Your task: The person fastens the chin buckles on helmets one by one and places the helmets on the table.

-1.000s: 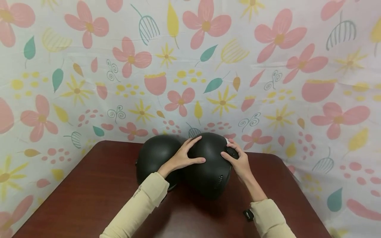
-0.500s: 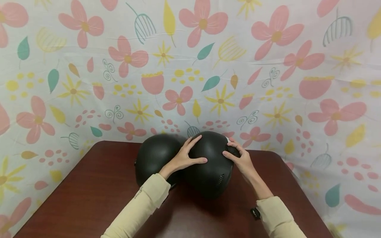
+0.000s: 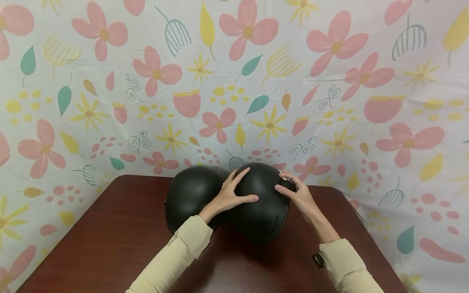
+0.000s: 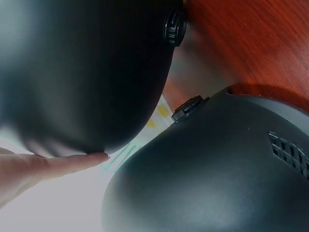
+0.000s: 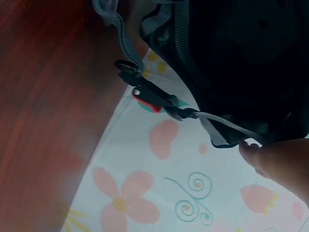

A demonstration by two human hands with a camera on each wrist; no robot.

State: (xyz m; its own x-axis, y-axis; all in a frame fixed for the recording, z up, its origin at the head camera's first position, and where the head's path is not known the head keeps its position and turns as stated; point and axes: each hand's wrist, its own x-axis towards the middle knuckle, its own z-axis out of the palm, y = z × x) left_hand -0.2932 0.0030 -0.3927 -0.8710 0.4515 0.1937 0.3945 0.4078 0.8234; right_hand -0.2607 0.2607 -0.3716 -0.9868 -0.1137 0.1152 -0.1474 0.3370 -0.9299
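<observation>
Two black helmets stand side by side toward the back of the table. My left hand [image 3: 229, 195] lies over the right helmet [image 3: 260, 228], thumb and fingers spread along its shell. At that helmet's right edge, my right hand [image 3: 300, 195] grips the rim by a dark round knob, thumb on the shell. The left helmet [image 3: 190, 195] sits close beside it. In the left wrist view, a finger [image 4: 72, 164] presses on the held helmet [image 4: 87, 72]. The right wrist view shows its dark inside [image 5: 241, 63] and a hanging chin strap [image 5: 123, 38] with a buckle [image 5: 154, 94] bearing a red tab.
The reddish-brown wooden table [image 3: 91, 244] has angled back corners. A floral cloth [image 3: 220, 73] hangs right behind its back edge. A small black device [image 3: 318, 260] sits at the right sleeve cuff.
The right helmet shifts slightly to the right with both hands on it. My right forearm swings a little rightward. The left helmet barely changes.
</observation>
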